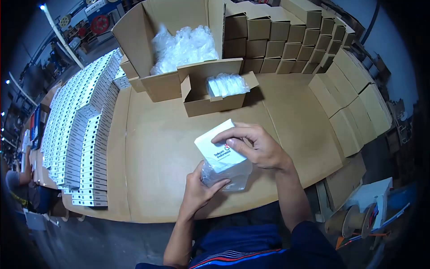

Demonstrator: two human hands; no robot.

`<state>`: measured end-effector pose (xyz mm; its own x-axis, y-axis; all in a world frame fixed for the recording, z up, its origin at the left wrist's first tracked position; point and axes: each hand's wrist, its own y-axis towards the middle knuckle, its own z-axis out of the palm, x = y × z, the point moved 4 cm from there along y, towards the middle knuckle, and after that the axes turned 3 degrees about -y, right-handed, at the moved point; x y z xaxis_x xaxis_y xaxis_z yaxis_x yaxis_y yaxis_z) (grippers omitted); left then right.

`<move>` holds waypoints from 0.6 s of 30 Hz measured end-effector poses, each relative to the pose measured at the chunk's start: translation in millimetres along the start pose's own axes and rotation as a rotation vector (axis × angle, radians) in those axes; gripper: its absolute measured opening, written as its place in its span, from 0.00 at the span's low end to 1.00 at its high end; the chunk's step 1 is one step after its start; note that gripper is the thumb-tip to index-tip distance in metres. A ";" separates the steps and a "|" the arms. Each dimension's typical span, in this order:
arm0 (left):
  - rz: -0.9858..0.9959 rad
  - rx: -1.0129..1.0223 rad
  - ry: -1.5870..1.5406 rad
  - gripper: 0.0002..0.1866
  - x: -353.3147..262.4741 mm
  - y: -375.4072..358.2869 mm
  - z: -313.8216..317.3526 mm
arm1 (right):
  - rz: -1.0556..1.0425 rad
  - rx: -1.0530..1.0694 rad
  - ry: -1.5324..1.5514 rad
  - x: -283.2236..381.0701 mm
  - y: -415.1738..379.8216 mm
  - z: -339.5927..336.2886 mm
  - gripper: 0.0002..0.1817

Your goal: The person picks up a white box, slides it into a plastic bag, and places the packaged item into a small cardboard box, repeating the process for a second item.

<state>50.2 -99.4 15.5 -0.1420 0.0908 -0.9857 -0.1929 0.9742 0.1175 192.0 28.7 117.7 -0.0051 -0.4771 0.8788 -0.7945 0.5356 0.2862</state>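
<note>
The small white printed carton (219, 145), near the table's near edge, looks light and stiff enough to take by its edges; its lower end sits in a clear plastic bag (228, 177), thin, limp and probably slippery. The right hand (257, 145) closes fingers over the carton's top right side, while the left hand (201, 186) pinches the bag's lower edge. Beyond stand an open cardboard box (210, 103) of bagged items and rows of white boxes (80, 134) at left.

A cardboard-covered bench (148, 170) is seen on a grey concrete floor (89, 242). Reels are stacked on shelving (89, 22) at the far left, lit by a strip lamp (60, 33).
</note>
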 end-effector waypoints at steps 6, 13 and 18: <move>-0.080 0.015 -0.135 0.29 5.4 0.3 -4.6 | 0.098 0.019 0.321 -21.6 -0.6 13.8 0.24; -0.110 0.134 -0.134 0.27 9.0 -1.2 -10.7 | -0.107 0.067 0.355 -18.4 6.1 16.2 0.30; -0.115 0.156 -0.098 0.25 5.6 0.1 -16.4 | -0.140 0.080 0.373 -19.8 7.3 16.0 0.29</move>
<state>33.4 -102.1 11.9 -0.0310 -0.0101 -0.9995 -0.0487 0.9988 -0.0086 176.6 30.9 96.3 0.3159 -0.2484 0.9157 -0.8163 0.4207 0.3958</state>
